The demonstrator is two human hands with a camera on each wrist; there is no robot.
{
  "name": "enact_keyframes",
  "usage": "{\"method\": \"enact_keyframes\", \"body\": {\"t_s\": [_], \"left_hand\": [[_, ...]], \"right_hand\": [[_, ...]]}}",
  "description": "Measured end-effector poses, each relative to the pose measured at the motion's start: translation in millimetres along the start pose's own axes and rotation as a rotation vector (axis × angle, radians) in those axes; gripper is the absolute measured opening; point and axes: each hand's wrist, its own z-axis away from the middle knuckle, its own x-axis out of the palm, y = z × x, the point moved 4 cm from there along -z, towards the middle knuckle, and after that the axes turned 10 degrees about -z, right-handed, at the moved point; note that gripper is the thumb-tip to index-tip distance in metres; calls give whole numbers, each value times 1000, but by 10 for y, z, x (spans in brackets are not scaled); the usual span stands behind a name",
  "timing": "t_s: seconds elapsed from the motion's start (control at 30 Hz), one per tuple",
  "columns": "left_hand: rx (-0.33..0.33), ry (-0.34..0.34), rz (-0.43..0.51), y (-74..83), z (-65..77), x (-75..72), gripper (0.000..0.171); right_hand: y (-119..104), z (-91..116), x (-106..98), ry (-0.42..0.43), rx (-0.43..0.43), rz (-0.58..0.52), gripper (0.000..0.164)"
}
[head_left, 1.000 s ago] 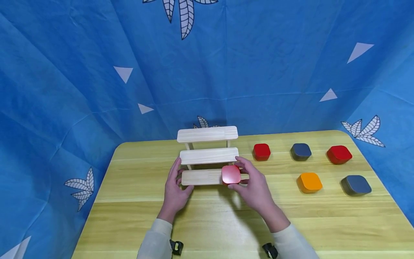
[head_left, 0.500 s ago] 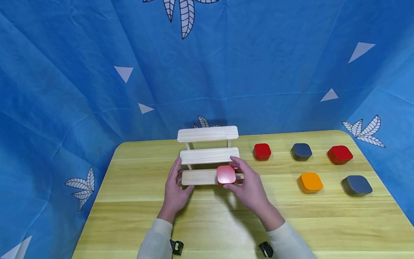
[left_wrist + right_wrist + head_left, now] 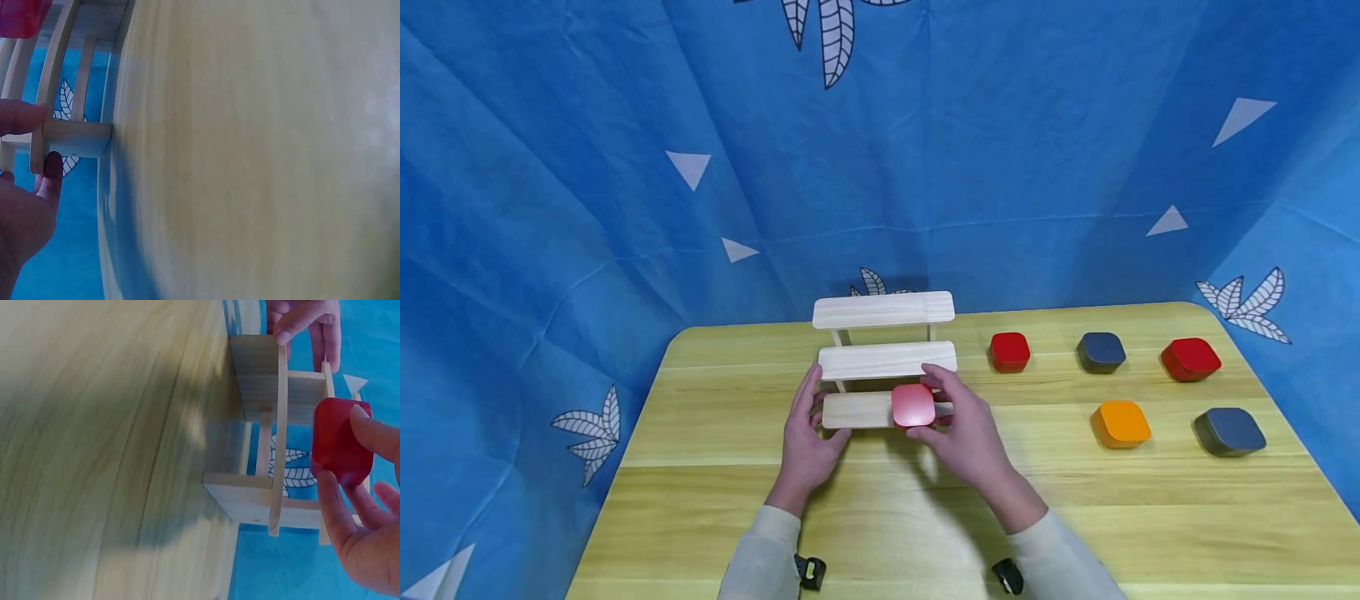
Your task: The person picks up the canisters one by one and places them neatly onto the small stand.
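A three-tier wooden display stand (image 3: 886, 361) is on the table. At its left end, my left hand (image 3: 808, 446) grips the lowest board, thumb on the front edge and fingers by the end, as the left wrist view (image 3: 25, 206) shows. My right hand (image 3: 970, 437) pinches a red rounded-square block (image 3: 913, 405) between thumb and fingers. In the right wrist view, that red block (image 3: 340, 440) hangs apart from the lowest board (image 3: 279, 425), with a visible gap. From the head, it covers the right-middle part of this board.
To the right on the table (image 3: 700, 500) lie a small red block (image 3: 1010, 352), a dark blue block (image 3: 1101, 352), another red block (image 3: 1191, 359), an orange block (image 3: 1121, 424) and a larger dark blue block (image 3: 1229, 431). A blue curtain (image 3: 1037, 150) hangs behind the table.
My right hand has carried the red block a short way left above the lowest board. The left hand and the stand have stayed in place.
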Motion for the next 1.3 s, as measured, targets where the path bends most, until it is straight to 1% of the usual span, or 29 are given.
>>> {"method": "enact_keyframes", "body": {"t_s": [0.17, 0.4, 0.73, 0.9, 1.07, 1.2, 1.3], "left_hand": [[3, 6, -3, 6, -1, -3, 98], [-6, 5, -10, 13, -1, -4, 98], [15, 9, -6, 0, -10, -6, 98], [18, 7, -8, 4, -15, -5, 98], [15, 5, -13, 9, -15, -8, 98], [7, 1, -24, 3, -7, -13, 97], [14, 1, -22, -4, 0, -17, 97]], "right_hand": [[-1, -10, 49, 0, -16, -1, 86], [16, -30, 92, -3, -10, 14, 84], [9, -66, 165, -15, -8, 22, 84], [-1, -83, 196, -19, -25, 15, 84], [-9, -92, 229, -18, -52, 31, 84], [1, -102, 268, -21, -43, 48, 83], [4, -110, 301, -28, -36, 51, 83]]}}
